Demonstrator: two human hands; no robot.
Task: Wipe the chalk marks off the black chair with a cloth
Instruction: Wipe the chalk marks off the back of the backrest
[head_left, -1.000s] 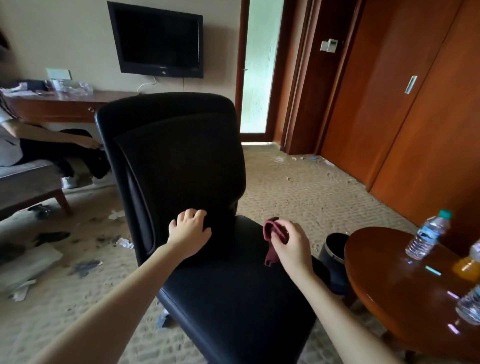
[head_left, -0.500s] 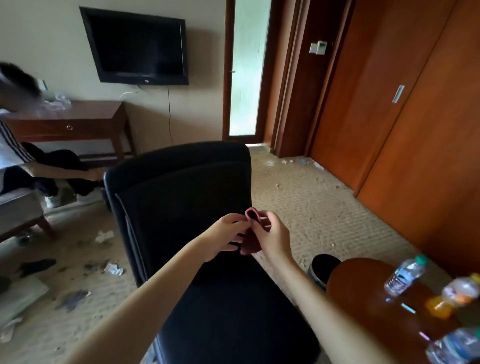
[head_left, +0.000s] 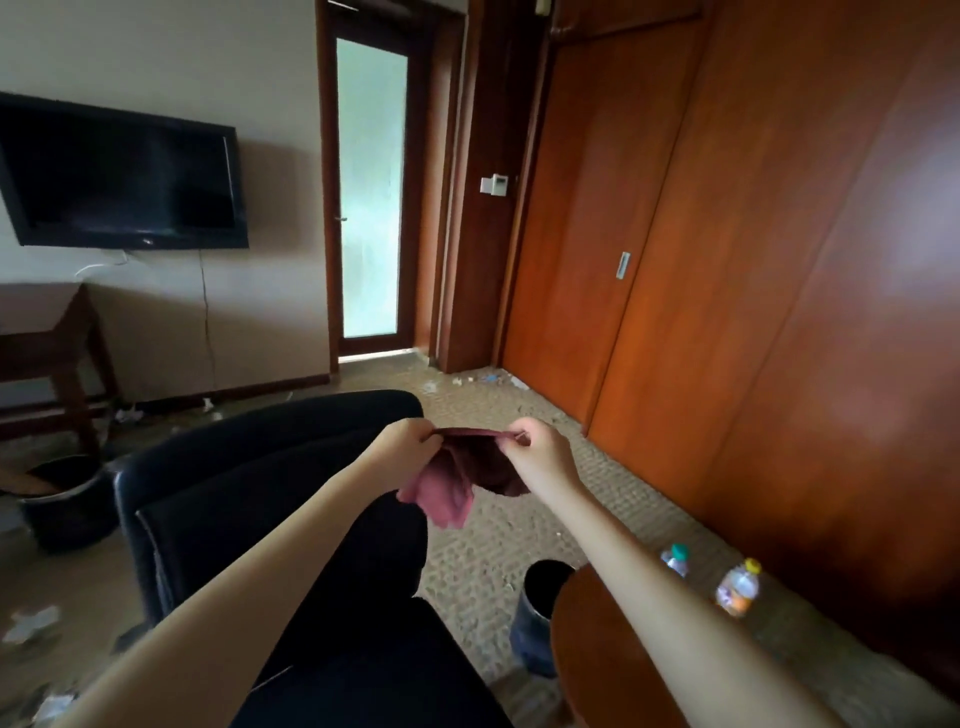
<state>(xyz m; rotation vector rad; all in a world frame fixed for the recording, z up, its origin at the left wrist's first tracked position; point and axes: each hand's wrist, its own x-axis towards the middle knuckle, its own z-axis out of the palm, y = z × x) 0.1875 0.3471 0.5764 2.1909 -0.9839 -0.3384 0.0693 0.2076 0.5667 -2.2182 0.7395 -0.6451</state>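
Note:
The black chair (head_left: 249, 488) stands in front of me, its backrest toward the far wall and its seat low in the view. No chalk marks show on it from here. A dark red cloth (head_left: 457, 483) hangs in the air above the chair's right side. My left hand (head_left: 408, 447) pinches its top edge on the left, and my right hand (head_left: 540, 452) pinches the same edge on the right, so the cloth is stretched between them and droops below.
A round wooden table (head_left: 613, 670) with two bottles (head_left: 737, 592) sits at the lower right. A dark bin (head_left: 540, 613) stands between it and the chair. Another bin (head_left: 62, 499) stands at the left. Scraps litter the carpet. Wooden wardrobe doors line the right wall.
My left hand left the chair's backrest and took hold of the cloth. Both hands rose and pulled apart, spreading the bunched cloth. The view tilted upward and turned right.

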